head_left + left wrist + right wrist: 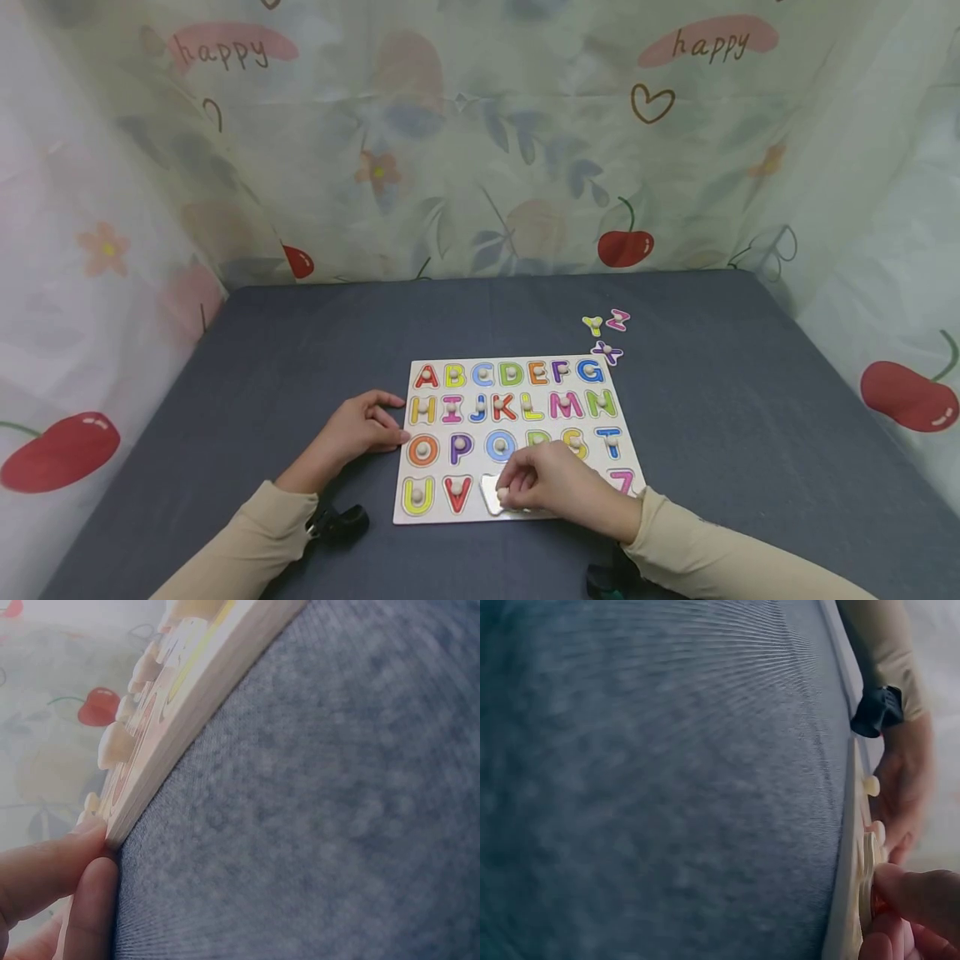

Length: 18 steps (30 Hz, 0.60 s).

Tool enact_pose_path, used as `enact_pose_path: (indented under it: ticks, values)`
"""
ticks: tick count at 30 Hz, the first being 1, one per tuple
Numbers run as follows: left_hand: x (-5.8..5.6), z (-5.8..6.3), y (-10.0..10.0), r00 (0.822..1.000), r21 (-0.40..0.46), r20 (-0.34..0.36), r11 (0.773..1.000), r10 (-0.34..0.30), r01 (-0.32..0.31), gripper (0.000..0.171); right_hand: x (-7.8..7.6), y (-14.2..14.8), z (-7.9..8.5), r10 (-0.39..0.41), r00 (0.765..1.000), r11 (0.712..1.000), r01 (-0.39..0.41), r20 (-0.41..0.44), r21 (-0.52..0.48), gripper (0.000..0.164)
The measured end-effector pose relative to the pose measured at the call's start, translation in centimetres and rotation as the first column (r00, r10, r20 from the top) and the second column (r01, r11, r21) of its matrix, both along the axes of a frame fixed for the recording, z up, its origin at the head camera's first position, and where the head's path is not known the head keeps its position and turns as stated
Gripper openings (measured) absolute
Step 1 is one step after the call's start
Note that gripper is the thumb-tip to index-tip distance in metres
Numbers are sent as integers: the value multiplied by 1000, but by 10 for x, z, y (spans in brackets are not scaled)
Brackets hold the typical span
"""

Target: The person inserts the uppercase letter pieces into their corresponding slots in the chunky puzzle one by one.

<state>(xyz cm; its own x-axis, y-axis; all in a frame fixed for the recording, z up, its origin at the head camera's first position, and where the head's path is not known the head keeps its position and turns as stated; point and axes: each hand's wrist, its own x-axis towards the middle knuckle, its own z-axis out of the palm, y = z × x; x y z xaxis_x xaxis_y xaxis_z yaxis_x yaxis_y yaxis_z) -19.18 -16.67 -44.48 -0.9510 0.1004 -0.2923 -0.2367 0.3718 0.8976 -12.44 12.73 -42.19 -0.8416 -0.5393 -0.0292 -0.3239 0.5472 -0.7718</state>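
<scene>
A wooden alphabet puzzle board lies on the dark cloth, with knobbed letters filling its upper rows. My left hand rests at the board's left edge, fingertips touching its side. Over the bottom row, my right hand pinches a letter piece by its knob. Close over the board, the edge of that piece shows in the right wrist view; its letter face is mostly hidden by my fingers. To its left sit the yellow U and red V. A pink printed Z shows beyond my wrist.
Loose letters lie past the board's top right corner: a yellow Y, a pink Z and a purple X right at the board's edge. A patterned curtain stands around the table's back and sides.
</scene>
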Motion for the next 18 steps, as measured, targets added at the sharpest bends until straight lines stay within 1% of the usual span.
enact_pose_path:
  ticks: [3,9,13,18]
  values:
    - [0,1,-1,1000,9,0,1000,-4,4,55,0,-1,-2,-3,1000,1000,4,-19,15,10]
    - [1,3,0,1000,11,-2,1000,-12,12,55,-1,0,-3,-8,1000,1000,8,-7,23,8]
    - [1,3,0,1000,10,0,1000,-10,10,55,-2,0,-2,-4,1000,1000,4,13,26,7]
    - [1,2,1,1000,-1,-8,1000,-6,6,55,-3,0,-1,0,998,1000,-2,57,23,8]
